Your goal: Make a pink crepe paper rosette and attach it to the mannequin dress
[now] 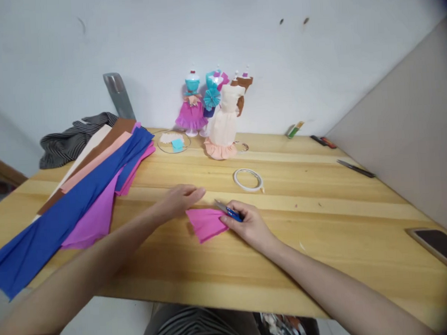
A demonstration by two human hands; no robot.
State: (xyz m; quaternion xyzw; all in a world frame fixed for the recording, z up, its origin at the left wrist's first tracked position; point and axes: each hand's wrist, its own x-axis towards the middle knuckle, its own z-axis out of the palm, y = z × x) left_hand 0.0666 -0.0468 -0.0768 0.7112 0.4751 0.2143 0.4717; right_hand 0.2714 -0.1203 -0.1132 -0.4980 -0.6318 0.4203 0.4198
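Observation:
My right hand (251, 226) is closed around a pair of thread snips (231, 213) with blue handles, their metal blades pointing up and left. Between its thumb and fingers it also pinches the right edge of a small pink crepe paper piece (207, 224). This piece fans out to the left, just above the wooden table. My left hand (178, 200) hovers at the paper's upper left corner, fingers stretched to the right, with nothing visible in them. Beyond my right hand, a roll of white tape (248, 180) lies flat.
Several small dress forms in paper outfits (221, 117) stand by the wall. Strips of coloured crepe paper (78, 195), a striped cloth (77, 140) and a grey bottle (119, 95) are at left. Rightward lie a glue stick (295, 129), scissors (354, 168) and a phone (439, 246).

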